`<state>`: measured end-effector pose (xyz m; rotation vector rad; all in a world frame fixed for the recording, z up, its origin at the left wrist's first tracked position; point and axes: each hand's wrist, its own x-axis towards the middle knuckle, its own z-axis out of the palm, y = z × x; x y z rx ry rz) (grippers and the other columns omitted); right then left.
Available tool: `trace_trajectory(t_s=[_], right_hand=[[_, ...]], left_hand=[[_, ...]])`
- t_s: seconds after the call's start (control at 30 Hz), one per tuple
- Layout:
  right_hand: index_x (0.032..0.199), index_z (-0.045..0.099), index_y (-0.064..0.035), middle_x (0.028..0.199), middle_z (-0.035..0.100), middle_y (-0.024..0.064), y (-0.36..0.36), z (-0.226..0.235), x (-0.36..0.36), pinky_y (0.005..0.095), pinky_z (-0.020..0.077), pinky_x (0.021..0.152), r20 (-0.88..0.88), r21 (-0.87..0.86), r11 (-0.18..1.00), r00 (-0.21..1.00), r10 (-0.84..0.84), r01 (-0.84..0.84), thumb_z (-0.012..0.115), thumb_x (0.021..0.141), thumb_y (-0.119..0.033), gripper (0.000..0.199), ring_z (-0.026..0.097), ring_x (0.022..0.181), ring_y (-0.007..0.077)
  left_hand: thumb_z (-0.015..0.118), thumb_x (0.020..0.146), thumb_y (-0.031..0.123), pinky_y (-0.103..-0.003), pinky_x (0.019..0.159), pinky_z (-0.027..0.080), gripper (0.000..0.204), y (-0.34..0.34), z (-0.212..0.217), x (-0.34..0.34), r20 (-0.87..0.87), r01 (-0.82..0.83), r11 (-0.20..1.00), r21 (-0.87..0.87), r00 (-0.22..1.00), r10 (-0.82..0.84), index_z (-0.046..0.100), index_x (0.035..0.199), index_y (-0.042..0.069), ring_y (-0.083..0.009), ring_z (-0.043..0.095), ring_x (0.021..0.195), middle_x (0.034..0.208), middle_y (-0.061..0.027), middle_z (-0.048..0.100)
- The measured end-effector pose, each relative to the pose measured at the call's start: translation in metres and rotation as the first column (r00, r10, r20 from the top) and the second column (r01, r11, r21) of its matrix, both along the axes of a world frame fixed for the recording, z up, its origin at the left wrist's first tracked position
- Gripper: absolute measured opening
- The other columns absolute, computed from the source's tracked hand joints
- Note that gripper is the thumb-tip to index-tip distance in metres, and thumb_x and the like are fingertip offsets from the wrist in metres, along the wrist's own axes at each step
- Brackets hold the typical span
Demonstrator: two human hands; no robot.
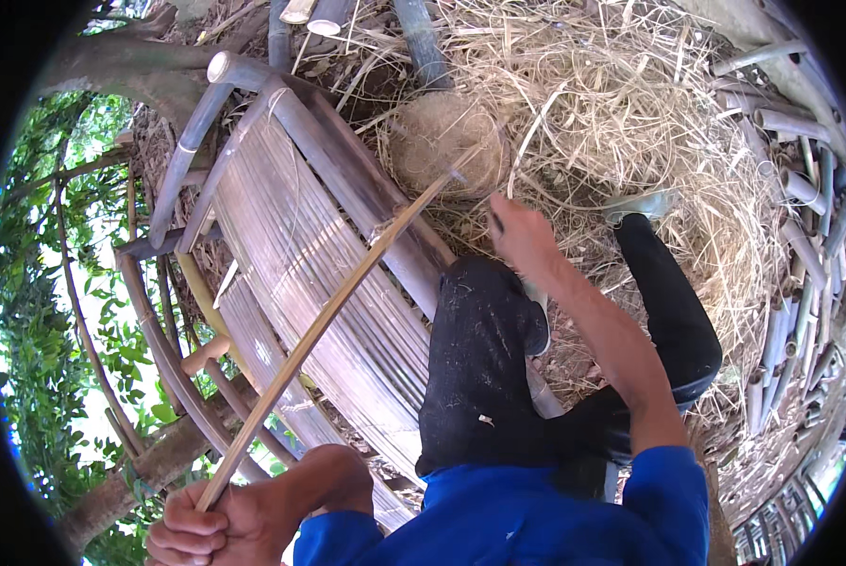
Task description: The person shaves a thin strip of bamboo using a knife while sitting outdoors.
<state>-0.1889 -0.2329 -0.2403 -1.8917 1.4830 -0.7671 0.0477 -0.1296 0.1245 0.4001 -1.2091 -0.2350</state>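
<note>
My left hand (pixel 229 525) is closed tight round the near end of a long, flat, tan bamboo strip (pixel 340 301), which slants over the right edge of the grey slatted bamboo bench (pixel 286 203). My right hand (pixel 528 241) grips a small dark-handled tool (pixel 496 223) near the round brown wooden block (pixel 432 132) beneath the strip's tip.

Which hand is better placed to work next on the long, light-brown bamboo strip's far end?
Likely the right hand, close to that end; the left hand grips the opposite end of the strip.
</note>
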Motion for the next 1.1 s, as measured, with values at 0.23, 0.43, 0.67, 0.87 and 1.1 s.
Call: trace_trajectory(t_s=[0.23, 0.43, 0.67, 0.87, 1.1], right_hand=[[0.109, 0.052, -0.0085, 0.082, 0.064, 0.0226, -0.022, -0.093, -0.011, 0.0534, 0.0541, 0.064, -0.039, 0.167, 0.984, 0.998, -0.054, 0.060, 0.062, 0.092, -0.017, 0.021, 0.066, 0.074, 0.0465], [0.127, 0.053, -0.0074, 0.086, 0.067, 0.0276, -0.035, -0.133, -0.029, 0.0552, 0.0520, 0.074, -0.164, 0.322, 0.929, 0.978, -0.132, 0.180, 0.059, 0.095, -0.020, 0.035, 0.065, 0.083, 0.0483], [0.111, 0.056, -0.0015, 0.075, 0.066, 0.0234, 0.010, 0.026, -0.012, 0.0494, 0.0505, 0.063, 0.050, 0.420, 0.902, 0.990, -0.132, 0.099, 0.062, 0.095, -0.020, 0.025, 0.066, 0.070, 0.0436], [0.098, 0.057, -0.0013, 0.072, 0.062, 0.0194, 0.061, 0.164, 0.007, 0.0445, 0.0486, 0.056, 0.163, 0.053, 0.997, 0.985, 0.052, -0.061, 0.066, 0.091, -0.011, 0.015, 0.064, 0.061, 0.0395], [0.089, 0.058, -0.0049, 0.081, 0.063, 0.0147, 0.098, 0.268, 0.007, 0.0416, 0.0533, 0.055, 0.330, -0.213, 0.966, 0.920, 0.211, -0.145, 0.069, 0.086, -0.008, 0.012, 0.065, 0.065, 0.0333]], left_hand=[[0.032, 0.112, 0.033, -0.019, 0.031, 0.020, 0.039, -0.037, -0.006, -0.016, -0.122, -0.167, 0.979, -0.120, 0.981, 0.153, 0.039, 0.077, 0.017, -0.0027, 0.018, 0.042, 0.061, 0.0101, 0.023], [0.036, 0.108, 0.040, -0.025, 0.039, 0.023, 0.039, -0.024, 0.008, 0.006, -0.066, 0.079, 0.997, -0.022, 0.995, -0.080, 0.041, 0.079, 0.015, -0.0072, 0.022, 0.048, 0.062, 0.0058, 0.031], [0.045, 0.102, 0.039, -0.030, 0.048, 0.026, 0.035, -0.032, 0.016, -0.028, -0.254, 0.082, 0.997, 0.007, 0.964, -0.078, 0.049, 0.084, 0.010, -0.0124, 0.030, 0.053, 0.066, 0.0014, 0.038], [0.052, 0.105, 0.047, -0.026, 0.043, 0.025, 0.042, -0.010, 0.006, -0.047, -0.060, 0.219, 0.976, 0.011, 0.974, -0.218, 0.051, 0.090, 0.008, -0.0073, 0.029, 0.050, 0.067, 0.0036, 0.039], [0.051, 0.104, 0.050, -0.027, 0.045, 0.025, 0.045, 0.008, -0.011, -0.068, -0.126, 0.061, 0.998, 0.006, 0.990, -0.060, 0.054, 0.096, 0.006, -0.0080, 0.029, 0.051, 0.068, 0.0024, 0.039]])
